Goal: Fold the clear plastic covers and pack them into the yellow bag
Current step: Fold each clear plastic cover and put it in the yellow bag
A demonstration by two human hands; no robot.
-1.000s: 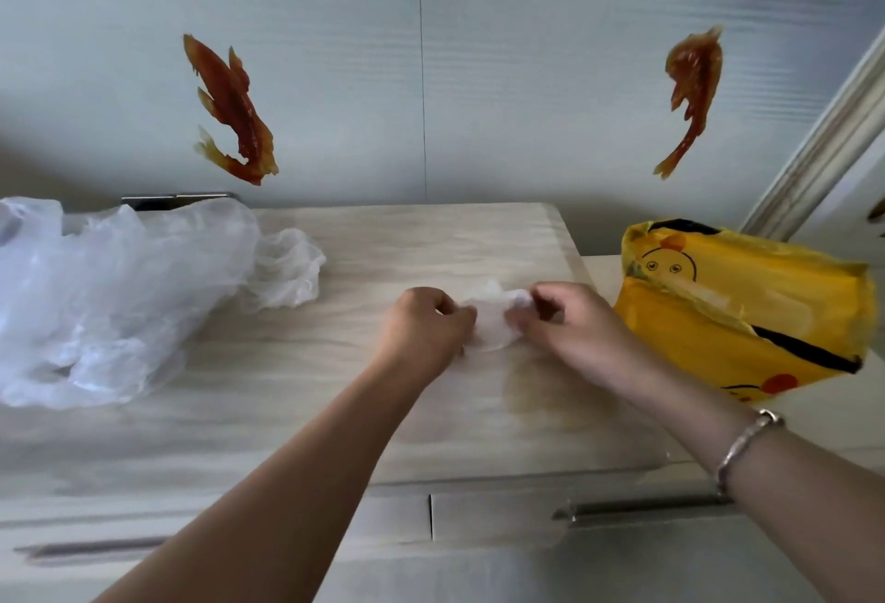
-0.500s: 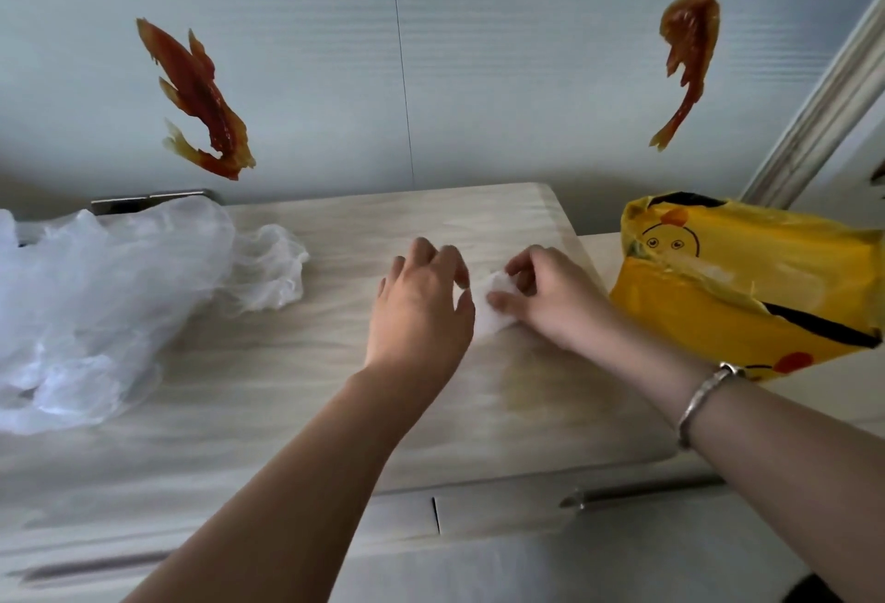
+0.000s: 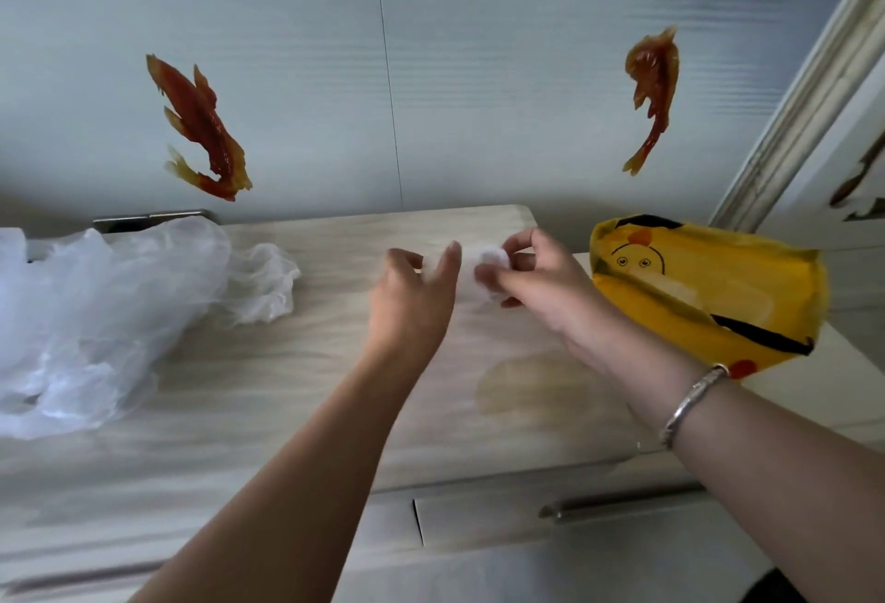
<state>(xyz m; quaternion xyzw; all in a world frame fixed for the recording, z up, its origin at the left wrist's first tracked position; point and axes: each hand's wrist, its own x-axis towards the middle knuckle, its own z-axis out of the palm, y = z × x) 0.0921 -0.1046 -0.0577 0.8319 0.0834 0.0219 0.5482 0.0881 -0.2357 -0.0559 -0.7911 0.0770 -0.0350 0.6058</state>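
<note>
- A pale wood-grain counter [image 3: 297, 391] is seen from above, filling the middle of the view, with drawer fronts and a metal drawer handle [image 3: 618, 504] along its near edge.
- A grey panelled wall [image 3: 431, 75] is seen behind the counter, with two reddish-orange fish decorations fixed to it, one at the left [image 3: 198, 130] and one at the right [image 3: 652, 85].
- A large loose heap of clear plastic covers [image 3: 96, 315] is spread over the left part of the counter, crumpled and unfolded, well apart from the hands.
- A yellow bag [image 3: 709, 300] printed with a cartoon face and black lines is lying on its side at the right end of the counter, just beside the right hand.
- The right hand [image 3: 541, 286] is raised a little above the counter, and a small folded plastic cover [image 3: 488, 264] is pinched between its thumb and fingers.
- The left hand [image 3: 414, 300] is held just to the left of the folded cover, with its fingers loosely spread and nothing gripped; whether its fingertips are touching the cover cannot be told.
- A silver bracelet [image 3: 694, 403] is worn on the right wrist.
- A faint brownish stain [image 3: 522, 387] is visible on the counter below the right hand.
</note>
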